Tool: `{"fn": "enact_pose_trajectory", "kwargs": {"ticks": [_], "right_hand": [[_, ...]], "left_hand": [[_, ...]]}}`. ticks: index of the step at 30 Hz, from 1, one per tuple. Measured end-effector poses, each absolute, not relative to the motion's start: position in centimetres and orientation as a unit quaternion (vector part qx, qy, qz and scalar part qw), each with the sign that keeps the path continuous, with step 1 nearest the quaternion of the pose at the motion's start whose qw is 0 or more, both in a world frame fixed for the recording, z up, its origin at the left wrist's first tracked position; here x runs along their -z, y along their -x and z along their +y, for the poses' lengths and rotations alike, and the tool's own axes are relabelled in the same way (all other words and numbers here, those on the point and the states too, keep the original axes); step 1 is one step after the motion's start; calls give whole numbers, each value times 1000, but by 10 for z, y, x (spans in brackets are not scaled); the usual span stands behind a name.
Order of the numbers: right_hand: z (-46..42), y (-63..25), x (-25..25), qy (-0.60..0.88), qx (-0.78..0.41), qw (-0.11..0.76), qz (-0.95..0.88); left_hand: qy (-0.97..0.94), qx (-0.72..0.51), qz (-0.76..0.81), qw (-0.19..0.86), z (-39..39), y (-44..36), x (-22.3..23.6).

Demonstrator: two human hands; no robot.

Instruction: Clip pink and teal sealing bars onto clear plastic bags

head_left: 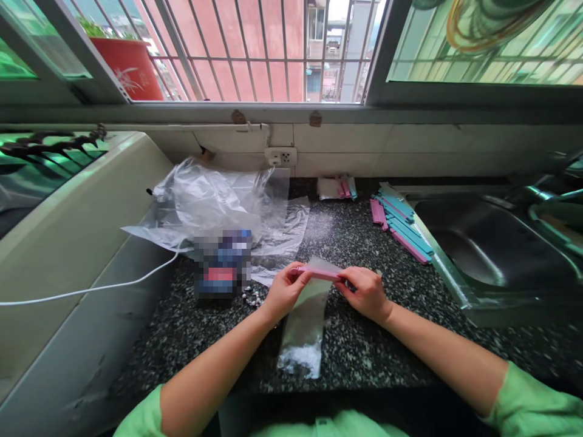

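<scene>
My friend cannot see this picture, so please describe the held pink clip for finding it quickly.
At the front of the counter is a clear bag. The pink clip crosses its far part; unlike the clips lying beside the sink, this one is held.

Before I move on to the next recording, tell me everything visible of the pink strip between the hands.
The pink strip is slim, straight and apparently stiff plastic. It runs nearly crosswise in view, its right end slightly lower in the picture. The left hand pinches one end, the right hand the other. It lies across a clear bag near its far end, with some film showing beyond it. Whether it is fastened cannot be told.
</scene>
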State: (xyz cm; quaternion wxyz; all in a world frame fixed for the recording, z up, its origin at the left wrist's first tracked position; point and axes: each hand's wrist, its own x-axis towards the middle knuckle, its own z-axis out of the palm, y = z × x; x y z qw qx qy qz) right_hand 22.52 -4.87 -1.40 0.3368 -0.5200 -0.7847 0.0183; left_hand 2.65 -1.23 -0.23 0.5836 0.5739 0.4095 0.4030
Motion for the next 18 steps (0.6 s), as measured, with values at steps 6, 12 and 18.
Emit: {"fn": "enact_pose_trajectory", "kwargs": {"ticks": [6, 12, 18], "right_hand": [[-23, -246, 16, 520, 53, 310, -794], [9, -264, 13, 560, 82, 326, -758], [52, -281, 12, 655, 123, 305, -681]], "left_hand": [[-589, -317, 439, 600, -3, -31, 4], [-549, -213, 485, 647, 29, -54, -14], [-493, -243, 518, 655, 90, -85, -22]]}}
